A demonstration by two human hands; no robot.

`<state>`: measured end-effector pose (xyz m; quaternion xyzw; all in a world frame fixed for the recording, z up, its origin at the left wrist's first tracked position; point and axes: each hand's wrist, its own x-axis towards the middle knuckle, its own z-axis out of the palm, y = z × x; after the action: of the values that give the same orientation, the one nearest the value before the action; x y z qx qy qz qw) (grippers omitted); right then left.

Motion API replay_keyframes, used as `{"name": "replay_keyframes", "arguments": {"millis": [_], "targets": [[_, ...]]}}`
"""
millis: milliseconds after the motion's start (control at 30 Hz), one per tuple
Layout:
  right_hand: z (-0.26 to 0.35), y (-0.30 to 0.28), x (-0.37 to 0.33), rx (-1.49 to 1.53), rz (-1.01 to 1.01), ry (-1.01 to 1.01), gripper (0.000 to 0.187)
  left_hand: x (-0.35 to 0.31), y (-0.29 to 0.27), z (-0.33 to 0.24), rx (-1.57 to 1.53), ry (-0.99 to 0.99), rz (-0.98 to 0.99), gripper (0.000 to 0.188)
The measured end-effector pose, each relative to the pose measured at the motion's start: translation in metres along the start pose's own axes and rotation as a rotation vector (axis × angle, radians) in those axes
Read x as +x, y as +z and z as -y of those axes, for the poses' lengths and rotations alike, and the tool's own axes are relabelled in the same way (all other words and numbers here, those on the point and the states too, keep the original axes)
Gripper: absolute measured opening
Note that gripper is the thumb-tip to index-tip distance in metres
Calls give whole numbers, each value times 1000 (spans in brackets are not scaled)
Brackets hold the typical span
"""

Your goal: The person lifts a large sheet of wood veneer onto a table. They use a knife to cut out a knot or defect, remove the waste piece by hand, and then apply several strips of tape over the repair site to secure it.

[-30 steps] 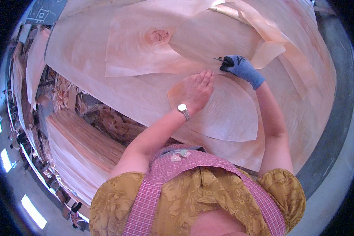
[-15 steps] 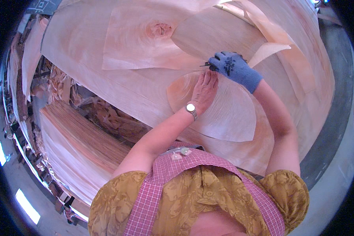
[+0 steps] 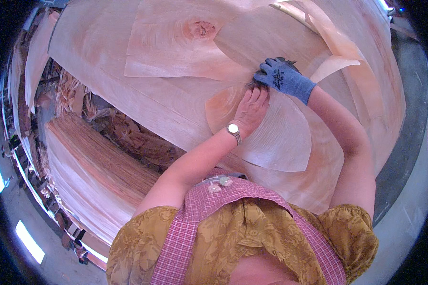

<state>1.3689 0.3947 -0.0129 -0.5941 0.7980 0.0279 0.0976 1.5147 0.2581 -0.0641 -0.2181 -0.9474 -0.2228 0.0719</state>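
1. We saw the blue-gloved right hand (image 3: 281, 79) had moved leftward, closed around a small dark tool (image 3: 257, 84), beside the left fingertips.
2. The left hand (image 3: 252, 110) lay flattened, gripping nothing visible, on the rounded wood sheet (image 3: 286, 137), atop a larger sheet (image 3: 161, 111).
3. Work centred, we judged, near its upper edge.

Blue glove (image 3: 284, 80), black-marked — pale pink, grain-streaked veneer (image 3: 285, 140) — pink-and-white checked apron (image 3: 252, 194), mustard mottled shirt (image 3: 214, 240)
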Motion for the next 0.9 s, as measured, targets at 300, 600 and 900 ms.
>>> {"name": "replay_keyframes", "arguments": {"millis": [300,600,900], "targets": [[-12,1,-28,-54,95,132,22,2,1,0,90,-8,-64,53],[14,-6,-35,-137,195,329,22,1,1,0,82,5,3,51],[42,-14,-36,-235,346,577,18,7,-9,0,89,3,7,49]]}}
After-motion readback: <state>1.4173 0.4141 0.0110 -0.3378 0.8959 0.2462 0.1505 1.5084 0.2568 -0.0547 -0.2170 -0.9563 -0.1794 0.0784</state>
